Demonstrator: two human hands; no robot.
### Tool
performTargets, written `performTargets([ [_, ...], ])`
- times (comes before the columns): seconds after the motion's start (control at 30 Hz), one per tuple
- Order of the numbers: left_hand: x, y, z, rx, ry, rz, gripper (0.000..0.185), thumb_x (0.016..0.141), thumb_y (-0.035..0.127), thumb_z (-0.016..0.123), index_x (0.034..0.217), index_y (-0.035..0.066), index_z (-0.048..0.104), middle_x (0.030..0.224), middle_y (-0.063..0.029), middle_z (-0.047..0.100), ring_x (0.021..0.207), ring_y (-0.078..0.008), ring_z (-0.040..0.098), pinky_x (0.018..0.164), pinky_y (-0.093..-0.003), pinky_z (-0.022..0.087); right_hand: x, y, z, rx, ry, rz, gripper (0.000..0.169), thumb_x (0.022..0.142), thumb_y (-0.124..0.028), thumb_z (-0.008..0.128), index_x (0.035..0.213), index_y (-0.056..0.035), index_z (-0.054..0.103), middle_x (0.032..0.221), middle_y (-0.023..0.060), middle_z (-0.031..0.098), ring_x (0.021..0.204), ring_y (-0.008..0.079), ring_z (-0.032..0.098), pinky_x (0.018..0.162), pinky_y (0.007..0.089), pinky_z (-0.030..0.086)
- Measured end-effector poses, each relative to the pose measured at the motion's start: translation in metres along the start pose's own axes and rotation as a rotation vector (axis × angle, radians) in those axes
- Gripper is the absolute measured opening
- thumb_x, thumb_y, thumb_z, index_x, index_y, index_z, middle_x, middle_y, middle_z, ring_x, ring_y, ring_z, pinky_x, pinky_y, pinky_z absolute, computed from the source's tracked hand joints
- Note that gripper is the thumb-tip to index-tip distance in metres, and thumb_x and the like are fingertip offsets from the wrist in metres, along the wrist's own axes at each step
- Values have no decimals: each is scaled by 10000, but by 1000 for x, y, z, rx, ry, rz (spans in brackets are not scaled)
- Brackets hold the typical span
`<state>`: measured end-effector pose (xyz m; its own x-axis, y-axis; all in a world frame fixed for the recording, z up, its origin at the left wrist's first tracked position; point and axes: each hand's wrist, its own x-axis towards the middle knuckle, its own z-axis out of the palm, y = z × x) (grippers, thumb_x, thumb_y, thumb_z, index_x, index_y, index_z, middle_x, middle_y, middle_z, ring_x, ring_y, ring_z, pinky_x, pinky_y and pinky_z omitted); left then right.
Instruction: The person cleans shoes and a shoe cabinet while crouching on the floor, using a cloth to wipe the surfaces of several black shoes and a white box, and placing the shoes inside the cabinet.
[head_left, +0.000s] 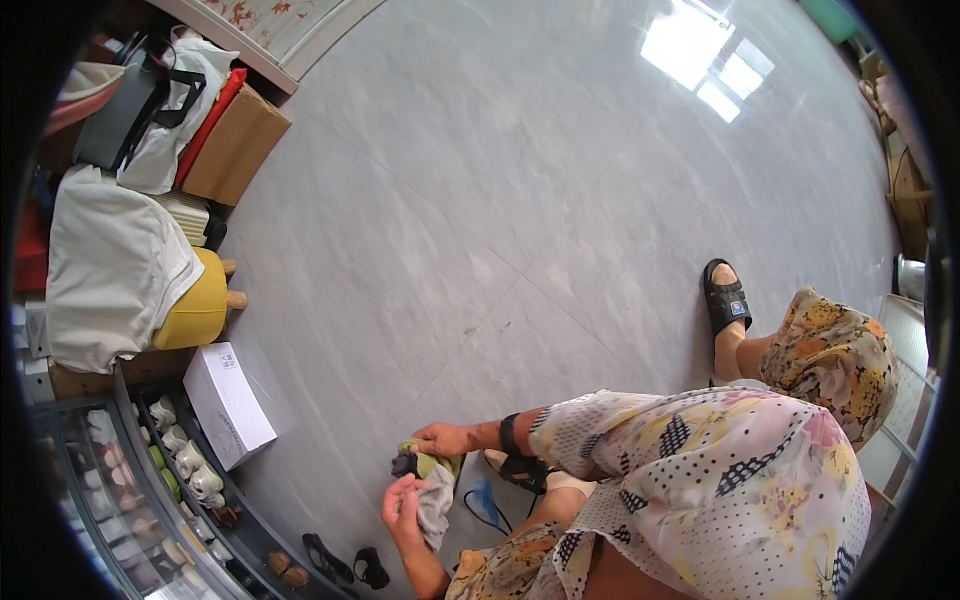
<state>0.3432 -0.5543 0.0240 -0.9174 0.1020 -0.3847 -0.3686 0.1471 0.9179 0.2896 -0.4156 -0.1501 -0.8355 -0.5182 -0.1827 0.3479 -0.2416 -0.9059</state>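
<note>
Above the tiled floor, near my knee, both hands are at a small bundle of cloth pieces. My right hand (442, 439) pinches the top of a green cloth (430, 466) between thumb and fingers. My left hand (403, 501) is beside the bundle, where a dark grey cloth (405, 465) and a light grey cloth (435, 508) hang together; whether its fingers grip them is hard to tell. A black strap is around my right wrist. Beside the cloths, a blue item (486, 501) with a black cord lies near my sandalled foot.
An open drawer (247, 517) of rolled items and shoes stands at lower left, with a white box (229, 405) beside it. Black shoes (327, 558) lie on the floor. A yellow stool (196, 307) under white cloth and a cardboard box (236, 146) line the left side.
</note>
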Motion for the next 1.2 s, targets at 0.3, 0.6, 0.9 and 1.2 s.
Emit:
performTargets([
  [0.3, -24, 3, -13, -208, -132, -151, 294, 833, 127, 592, 1071, -43, 555, 902, -191, 635, 777, -220, 611, 723, -337, 519, -75, -168, -300, -45, 573, -242, 345, 966, -299, 439, 1116, -30, 594, 959, 66, 646, 919, 159, 601, 828, 309, 483],
  [0.6, -40, -13, -58, -88, -85, -216, 341, 949, 245, 506, 1196, 12, 530, 984, -86, 629, 914, -191, 620, 797, -308, 486, -130, -206, -517, -820, 1377, 38, 587, 839, -521, 554, 1201, -59, 543, 1074, 152, 628, 1062, 290, 586, 898, 359, 447],
  [0.9, -44, 44, -42, -141, 31, -524, 332, 887, 303, 612, 1130, 80, 574, 954, -58, 620, 902, -208, 622, 785, -327, 504, 92, -237, -391, -1507, 1137, -417, 561, 777, -348, 638, 1231, -50, 500, 1207, 193, 529, 1136, 351, 496, 963, 435, 395],
  [1.2, -13, 65, -11, 20, -6, -140, 221, 826, 102, 531, 992, -42, 562, 871, -160, 630, 740, -168, 565, 711, -288, 474, 132, -118, -122, -1139, 262, -639, 187, 631, -172, 665, 803, -117, 617, 908, 57, 607, 983, 262, 571, 865, 402, 458],
])
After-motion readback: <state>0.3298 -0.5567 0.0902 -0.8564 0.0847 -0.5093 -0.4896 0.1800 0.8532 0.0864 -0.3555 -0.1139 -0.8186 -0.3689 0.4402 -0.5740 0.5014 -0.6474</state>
